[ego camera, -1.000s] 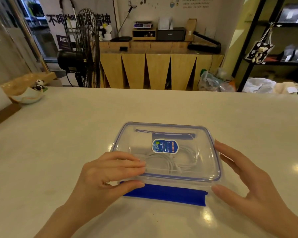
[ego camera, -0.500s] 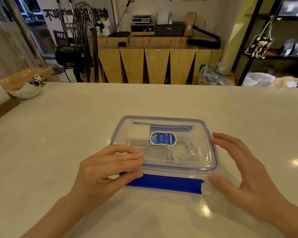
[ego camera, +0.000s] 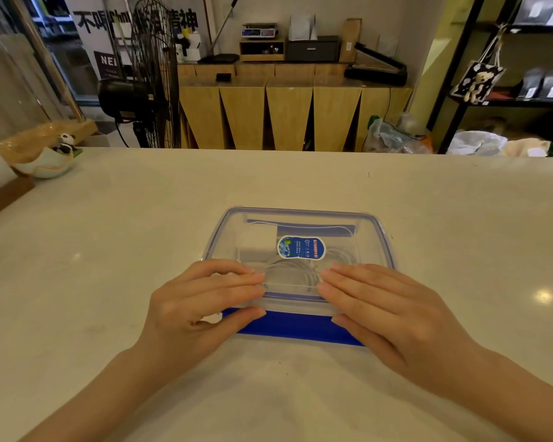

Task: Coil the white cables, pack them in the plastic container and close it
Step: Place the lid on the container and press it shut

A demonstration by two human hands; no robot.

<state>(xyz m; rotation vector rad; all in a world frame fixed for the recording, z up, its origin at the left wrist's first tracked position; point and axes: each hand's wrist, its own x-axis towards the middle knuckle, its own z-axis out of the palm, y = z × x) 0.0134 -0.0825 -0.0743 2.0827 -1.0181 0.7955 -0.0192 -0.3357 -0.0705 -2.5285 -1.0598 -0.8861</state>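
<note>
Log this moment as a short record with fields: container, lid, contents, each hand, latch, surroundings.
container: clear plastic container on the pale counter
lid: on top, blue-rimmed, blue oval sticker at its centre
contents: white cables coiled inside, seen through the lid
left hand: fingers flat on the lid's near edge, thumb at the blue latch
right hand: fingers flat on the near edge, thumb at the same latch
latch: near flap sticks out toward the person, seemingly not yet snapped
surroundings: panda figurine far left, black fan beyond the counter

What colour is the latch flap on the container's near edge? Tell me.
Solid blue latch flap, head view.
</note>
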